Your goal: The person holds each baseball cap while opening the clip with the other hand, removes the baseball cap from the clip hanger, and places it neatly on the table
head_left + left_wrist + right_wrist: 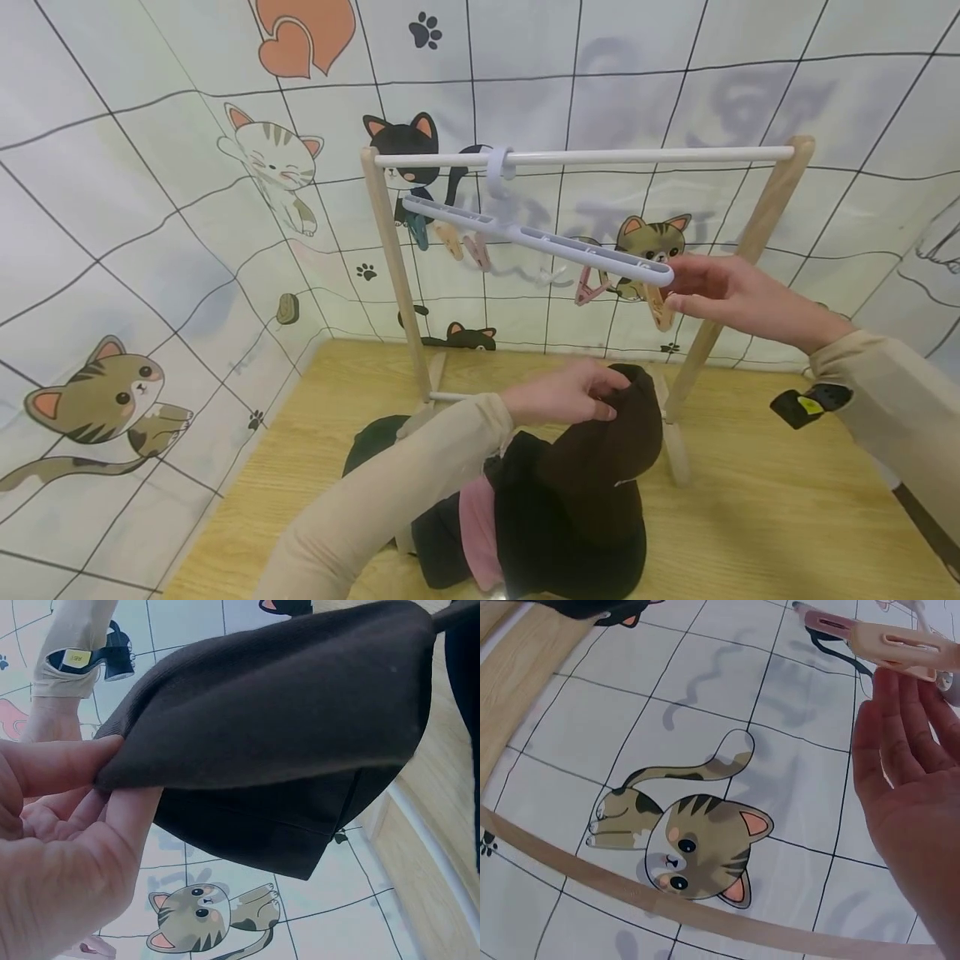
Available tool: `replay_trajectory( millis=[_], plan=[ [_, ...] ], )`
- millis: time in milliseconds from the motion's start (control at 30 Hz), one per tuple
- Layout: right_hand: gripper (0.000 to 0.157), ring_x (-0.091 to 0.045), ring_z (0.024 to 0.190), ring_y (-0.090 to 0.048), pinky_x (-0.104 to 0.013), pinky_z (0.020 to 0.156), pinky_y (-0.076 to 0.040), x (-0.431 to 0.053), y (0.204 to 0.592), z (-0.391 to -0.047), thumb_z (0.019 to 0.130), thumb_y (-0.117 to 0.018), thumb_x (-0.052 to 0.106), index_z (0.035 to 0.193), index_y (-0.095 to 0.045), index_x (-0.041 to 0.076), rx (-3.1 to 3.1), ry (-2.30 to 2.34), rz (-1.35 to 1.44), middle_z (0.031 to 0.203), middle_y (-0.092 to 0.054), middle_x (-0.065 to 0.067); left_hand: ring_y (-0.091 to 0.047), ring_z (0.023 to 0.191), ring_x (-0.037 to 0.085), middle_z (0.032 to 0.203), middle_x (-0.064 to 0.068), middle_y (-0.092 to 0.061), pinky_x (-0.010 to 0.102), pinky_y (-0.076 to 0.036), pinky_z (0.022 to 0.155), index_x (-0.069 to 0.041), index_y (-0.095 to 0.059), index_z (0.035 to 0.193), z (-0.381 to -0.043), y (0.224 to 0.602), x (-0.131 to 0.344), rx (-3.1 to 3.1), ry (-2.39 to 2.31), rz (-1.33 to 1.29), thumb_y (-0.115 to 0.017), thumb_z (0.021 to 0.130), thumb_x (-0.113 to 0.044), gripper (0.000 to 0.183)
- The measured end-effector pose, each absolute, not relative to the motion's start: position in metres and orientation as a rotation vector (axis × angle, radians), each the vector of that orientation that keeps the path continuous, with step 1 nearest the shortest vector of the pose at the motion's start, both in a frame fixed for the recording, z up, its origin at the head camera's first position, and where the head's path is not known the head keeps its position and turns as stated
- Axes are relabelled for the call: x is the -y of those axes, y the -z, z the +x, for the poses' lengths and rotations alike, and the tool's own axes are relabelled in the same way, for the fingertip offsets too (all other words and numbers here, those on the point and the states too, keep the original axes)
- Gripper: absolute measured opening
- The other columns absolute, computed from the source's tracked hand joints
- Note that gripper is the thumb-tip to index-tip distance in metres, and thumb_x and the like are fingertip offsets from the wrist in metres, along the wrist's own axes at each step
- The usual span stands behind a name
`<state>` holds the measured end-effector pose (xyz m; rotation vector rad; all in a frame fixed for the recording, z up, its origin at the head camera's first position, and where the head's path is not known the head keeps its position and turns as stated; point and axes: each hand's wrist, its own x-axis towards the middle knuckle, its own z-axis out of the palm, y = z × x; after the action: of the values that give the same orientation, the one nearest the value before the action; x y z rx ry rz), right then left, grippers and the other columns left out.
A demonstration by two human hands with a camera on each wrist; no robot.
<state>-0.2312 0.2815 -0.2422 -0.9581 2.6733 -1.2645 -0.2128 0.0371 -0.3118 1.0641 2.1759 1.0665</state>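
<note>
A white clip hanger [555, 242] hooks over the rail of a small drying rack and tilts down to the right. Peach [660, 308], pink [592, 286] and blue clothespins dangle from it. At its low right end, my right hand [723, 296] pinches the peach clothespin [900, 649] with thumb and fingers. Lower down, my left hand [566, 393] pinches the edge of a dark brown cloth [285, 712] between thumb and fingers. The cloth [622, 442] rises from the clothes pile, its lower part draping over it. What kind of garment it is, I cannot tell.
The rack has wooden posts [393, 267] and a white top rail [637, 156]. A pile of dark clothes [570, 533] with a pink piece [480, 533] lies on the wood-grain table [780, 517]. Behind stands a cat-patterned sheet [525, 108].
</note>
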Motion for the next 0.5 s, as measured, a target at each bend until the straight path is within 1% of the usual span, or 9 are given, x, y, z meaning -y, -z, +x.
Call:
replay_trajectory(
  millis=[133,167,300,367,400,500],
  plan=[
    [0.031,-0.003,0.102,-0.059,-0.021,0.078,-0.044,-0.284,0.243,-0.233,0.095,-0.059,0.003,0.125,-0.056,-0.001,-2.752,1.165,-0.958,0.109,-0.066,-0.001,-0.063,0.102,0.013,0.114,0.012,-0.066,0.02,-0.047,0.083,0.004,-0.06,0.122,-0.213,0.316,-0.033,-2.118,-1.101,1.068,-0.059,0.091,0.006,0.031],
    [0.031,-0.003,0.101,-0.059,-0.022,0.077,-0.043,-0.284,0.243,-0.233,0.094,-0.06,0.004,0.125,-0.057,0.001,-2.775,1.137,-0.961,0.109,-0.066,-0.001,-0.061,0.105,0.013,0.118,0.012,-0.064,0.02,-0.047,0.085,0.004,-0.058,0.125,-0.213,0.317,-0.032,-2.118,-1.106,1.044,-0.059,0.092,0.005,0.033],
    [0.032,-0.002,0.1,-0.057,-0.027,0.072,-0.042,-0.284,0.243,-0.234,0.093,-0.063,0.005,0.125,-0.059,0.003,-2.837,1.071,-0.952,0.108,-0.066,-0.004,-0.059,0.111,0.013,0.124,0.01,-0.062,0.022,-0.046,0.088,0.003,-0.056,0.13,-0.212,0.32,-0.029,-2.101,-1.131,0.979,-0.059,0.092,0.004,0.038],
    [0.032,-0.003,0.099,-0.057,-0.029,0.072,-0.042,-0.282,0.243,-0.234,0.093,-0.063,0.006,0.125,-0.059,0.004,-2.853,1.056,-0.918,0.108,-0.066,-0.005,-0.058,0.111,0.013,0.123,0.009,-0.062,0.022,-0.046,0.088,0.002,-0.055,0.131,-0.21,0.322,-0.028,-2.083,-1.154,0.944,-0.059,0.092,0.005,0.039],
    [0.031,-0.003,0.099,-0.057,-0.03,0.072,-0.043,-0.282,0.243,-0.233,0.093,-0.063,0.007,0.124,-0.059,0.005,-2.857,1.052,-0.896,0.108,-0.066,-0.005,-0.059,0.109,0.013,0.119,0.01,-0.063,0.022,-0.047,0.087,0.003,-0.056,0.128,-0.21,0.324,-0.028,-2.061,-1.171,0.944,-0.058,0.092,0.006,0.037],
    [0.03,-0.005,0.098,-0.059,-0.03,0.073,-0.044,-0.279,0.243,-0.233,0.094,-0.063,0.009,0.123,-0.059,0.006,-2.839,1.055,-0.872,0.107,-0.066,-0.005,-0.059,0.109,0.013,0.116,0.01,-0.062,0.023,-0.047,0.086,0.003,-0.054,0.124,-0.207,0.328,-0.027,-2.02,-1.213,0.917,-0.055,0.093,0.007,0.032]
  ],
)
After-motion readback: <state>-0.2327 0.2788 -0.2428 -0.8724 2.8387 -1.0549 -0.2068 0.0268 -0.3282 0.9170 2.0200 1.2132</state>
